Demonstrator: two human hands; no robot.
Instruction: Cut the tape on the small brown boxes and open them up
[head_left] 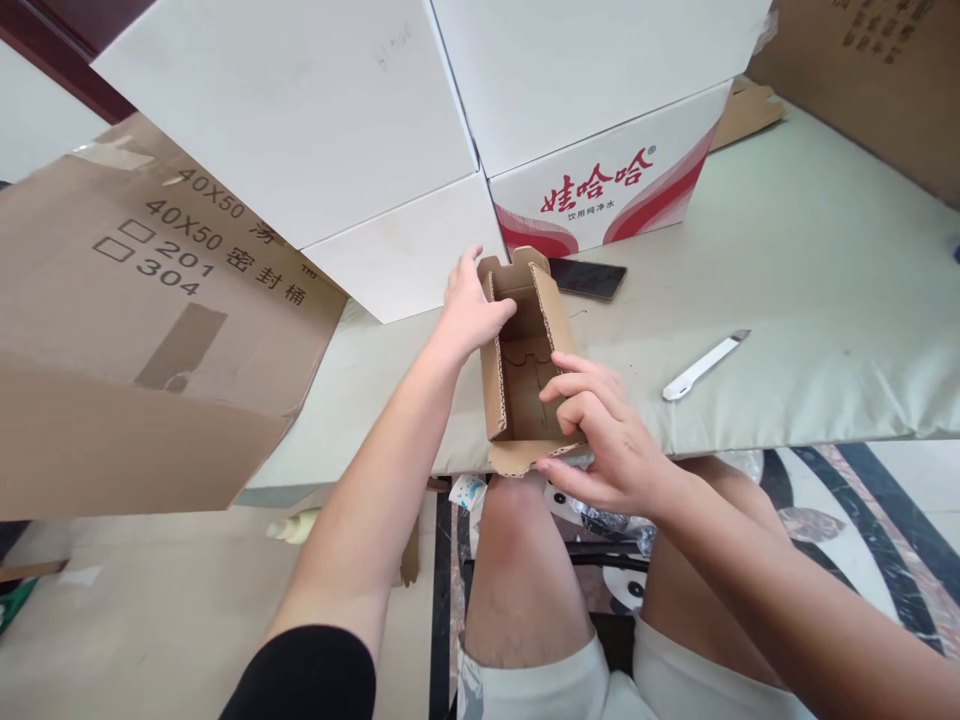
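Observation:
A small brown cardboard box point(493, 385) stands with its top open at the table's front edge, its near flap point(525, 457) folded outward. My left hand point(478, 312) grips the far part of the left wall, thumb hooked inside over the edge. At the near right corner, my right hand point(611, 425) has its fingers curled over the right wall, and its thumb touches the near flap. Cut lines show on the bare inside. Just behind the box lies a dark phone point(596, 279), partly hidden by it. To the right rests a white utility knife point(703, 369) with its blade out.
White cartons point(390, 110) are stacked behind, one with red lettering point(600, 195). A large printed cardboard carton point(180, 330) stands at left, and another point(862, 80) at the back right. The pale cloth-covered table point(795, 300) ends just above my knees.

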